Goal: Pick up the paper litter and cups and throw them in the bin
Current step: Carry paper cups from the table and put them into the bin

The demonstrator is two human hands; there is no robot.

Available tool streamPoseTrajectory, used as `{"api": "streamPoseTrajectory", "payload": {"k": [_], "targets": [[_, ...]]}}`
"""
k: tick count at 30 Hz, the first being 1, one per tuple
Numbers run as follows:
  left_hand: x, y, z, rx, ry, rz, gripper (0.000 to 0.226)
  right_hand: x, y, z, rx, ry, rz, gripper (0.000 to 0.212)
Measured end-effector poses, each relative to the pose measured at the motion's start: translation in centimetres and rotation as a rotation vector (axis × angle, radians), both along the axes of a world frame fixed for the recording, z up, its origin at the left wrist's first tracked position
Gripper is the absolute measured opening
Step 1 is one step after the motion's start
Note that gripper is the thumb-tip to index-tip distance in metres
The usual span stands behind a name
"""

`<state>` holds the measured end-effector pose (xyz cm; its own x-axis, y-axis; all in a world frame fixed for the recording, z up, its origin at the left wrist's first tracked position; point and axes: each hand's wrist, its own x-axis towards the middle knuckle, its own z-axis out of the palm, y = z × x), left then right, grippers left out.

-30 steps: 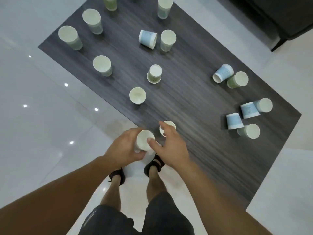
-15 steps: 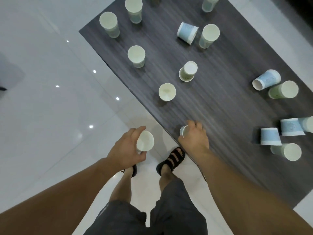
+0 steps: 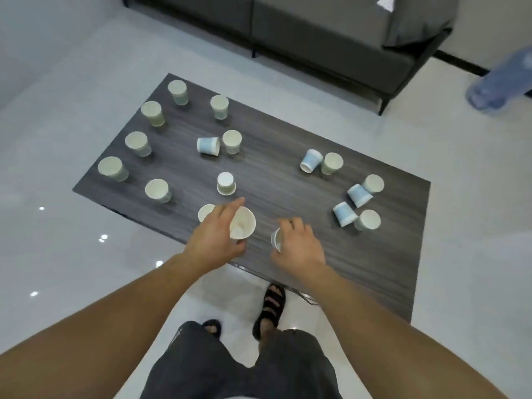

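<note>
In the head view, a white cup (image 3: 242, 224) is held in the curled fingers of the left hand (image 3: 213, 240), over the near edge of the dark table (image 3: 267, 145). A second cup (image 3: 277, 239) is gripped by the right hand (image 3: 300, 247), just beside. Many more cups (image 3: 157, 189) are spread over the table.

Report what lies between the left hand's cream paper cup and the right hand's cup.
Only bare dark wood-grain tabletop, in the head view; the cream paper cup and the other cup sit apart.
</note>
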<state>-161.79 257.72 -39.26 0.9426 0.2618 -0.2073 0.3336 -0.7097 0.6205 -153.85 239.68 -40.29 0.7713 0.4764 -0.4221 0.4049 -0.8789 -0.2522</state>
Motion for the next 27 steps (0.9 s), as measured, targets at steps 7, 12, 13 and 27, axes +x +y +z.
{"api": "streamPoseTrajectory", "payload": {"k": [7,12,13,27], "targets": [[-1.4,-3.8,4.5,0.043,-0.122,-0.363,0.076,-8.8,-6.4,5.8,0.029,-0.089,-0.381,0.063],[-4.6,-9.7,7.2,0.076,-0.127,-0.664,0.076,-18.5,-12.3,8.0,0.062,-0.151,-0.672,0.060],[-5.4,-11.5,7.7,0.082,-0.131,-0.729,0.077,-20.4,-13.8,8.6,0.059,-0.169,-0.733,0.061],[-32.4,-46.9,12.3,0.039,-0.238,-1.611,0.078,-60.7,-37.5,12.1,-0.015,-0.331,-1.614,0.071]]}}
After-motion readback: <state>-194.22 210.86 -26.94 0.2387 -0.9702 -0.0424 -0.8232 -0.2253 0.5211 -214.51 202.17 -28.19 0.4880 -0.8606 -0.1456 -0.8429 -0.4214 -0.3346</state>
